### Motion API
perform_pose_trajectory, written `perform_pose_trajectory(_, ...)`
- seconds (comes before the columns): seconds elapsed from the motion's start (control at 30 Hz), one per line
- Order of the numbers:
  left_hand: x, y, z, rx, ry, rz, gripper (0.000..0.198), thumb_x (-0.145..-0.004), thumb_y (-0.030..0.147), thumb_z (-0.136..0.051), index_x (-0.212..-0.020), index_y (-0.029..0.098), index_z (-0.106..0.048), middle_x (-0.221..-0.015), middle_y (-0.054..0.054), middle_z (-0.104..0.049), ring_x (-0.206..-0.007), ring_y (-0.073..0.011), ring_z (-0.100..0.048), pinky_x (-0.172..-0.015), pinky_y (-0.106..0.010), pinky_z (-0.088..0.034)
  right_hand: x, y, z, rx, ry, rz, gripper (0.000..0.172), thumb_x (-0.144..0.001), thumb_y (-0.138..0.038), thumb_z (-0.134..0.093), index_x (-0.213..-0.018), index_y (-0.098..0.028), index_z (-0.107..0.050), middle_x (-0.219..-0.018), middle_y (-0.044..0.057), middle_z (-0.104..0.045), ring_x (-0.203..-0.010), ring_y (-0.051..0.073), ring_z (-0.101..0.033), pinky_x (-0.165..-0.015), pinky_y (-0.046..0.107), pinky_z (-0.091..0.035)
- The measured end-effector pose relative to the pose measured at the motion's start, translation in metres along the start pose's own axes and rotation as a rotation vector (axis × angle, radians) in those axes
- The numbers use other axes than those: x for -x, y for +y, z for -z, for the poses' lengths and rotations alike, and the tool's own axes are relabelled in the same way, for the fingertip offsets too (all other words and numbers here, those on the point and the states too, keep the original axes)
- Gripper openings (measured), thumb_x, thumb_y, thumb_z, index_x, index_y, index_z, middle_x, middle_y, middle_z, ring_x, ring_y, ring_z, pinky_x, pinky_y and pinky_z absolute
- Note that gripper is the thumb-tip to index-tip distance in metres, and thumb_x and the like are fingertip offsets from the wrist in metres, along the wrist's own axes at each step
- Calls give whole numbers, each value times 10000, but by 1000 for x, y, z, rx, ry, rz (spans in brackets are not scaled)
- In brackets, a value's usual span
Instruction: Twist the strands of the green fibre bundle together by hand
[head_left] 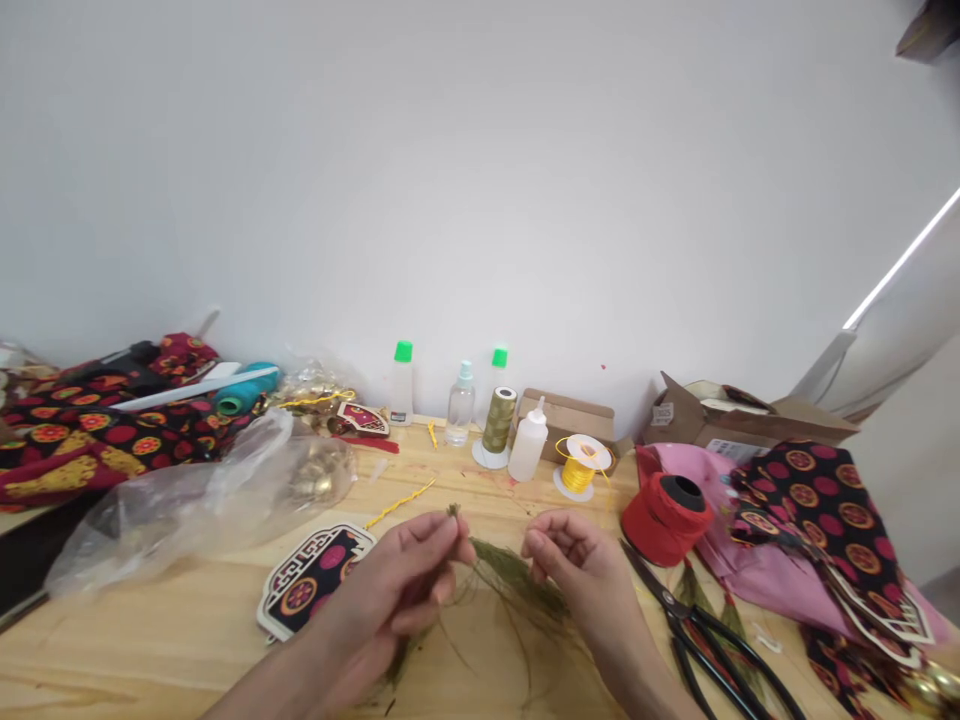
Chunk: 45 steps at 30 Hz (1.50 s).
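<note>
Spreading rightward from the left hand [416,570], a bundle of green thread [510,570] is being held over the middle of the tabletop [187,625], between the two hands. Its short tufted end is being pinched by the left grip, with thumb and forefinger being pressed together and almost no gap being shown. From this pinch, the thread is being carried to the right, and the right hand [581,560] is being held beside its looser part. The left hand is being placed nearer to the tufted end, the right nearer to the spread strands. The right grip is being held partly curled, thumb close to forefinger; whether any strands are being gripped there cannot be told.

The long axis of the bundle is being laid crosswise, slanting from the left fingertips rightward and down towards the person. The tufted end is being pointed up and away, while the strands are being fanned out towards the right wrist, with a few thin ones being trailed below. Beyond the right hand, scissors [666,598] are being supported by the tabletop, near a red spool [660,525].
</note>
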<state>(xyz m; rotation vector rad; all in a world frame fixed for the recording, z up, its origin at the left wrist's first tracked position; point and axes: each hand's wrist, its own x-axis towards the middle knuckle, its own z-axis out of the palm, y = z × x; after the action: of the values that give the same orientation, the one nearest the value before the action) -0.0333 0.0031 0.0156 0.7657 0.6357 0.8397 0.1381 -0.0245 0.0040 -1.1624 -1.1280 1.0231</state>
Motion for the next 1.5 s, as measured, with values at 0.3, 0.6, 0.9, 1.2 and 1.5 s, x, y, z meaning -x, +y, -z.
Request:
perform_pose_trajectory(0.3, 2, -11, -12, -89, 65, 143, 142, -593, 261, -684, -594, 132, -625, -747, -78, -649, -497, -68, -541, -286, -120, -62, 9, 1, -6, 28, -35, 112, 75, -708, -236, -588, -734, -177, -550, -593, -21, -598, -462, 73, -488, -444, 175, -393)
perform_pose_trajectory(0.6, -6, -10, 0, -145, -42, -20, 197, -710, 303, -571, -693, 121, -643, -425, 34, -460, -324, 8, -182, -321, -155, -53, 16, 8, -14, 189, -231, -2, 218, -633, -157, -630, -850, -161, -608, -561, -14, -613, -504, 107, -533, -487, 196, -399)
perform_pose_trajectory(0.9, 2, -12, -1, -224, -208, 15, 225, -686, 339, -588, -639, 123, -634, -402, 63, -359, -378, -30, -206, -371, -187, -91, 12, -10, -8, -67, -180, 21, 115, -670, -284, -643, -700, -186, -694, -650, 3, -581, -616, 105, -513, -573, 201, -397)
perform_pose_trajectory(1.2, -3, -18, 0, -299, -165, 56, 238, -619, 367, -639, -588, 132, -652, -386, 50, -398, -351, -27, -246, -368, -199, -82, 16, -15, -12, -126, -277, -20, 131, -683, -254, -627, -617, -141, -623, -538, -14, -535, -522, 92, -486, -528, 214, -369)
perform_pose_trajectory(1.5, -7, -17, -10, -99, -1, -29, 110, -597, 231, -674, -621, 124, -676, -574, -33, -612, -520, -90, -501, -527, -192, -394, 15, -13, -8, 187, -181, 113, 167, -714, -262, -578, -600, -140, -585, -580, -21, -465, -556, 102, -422, -536, 224, -346)
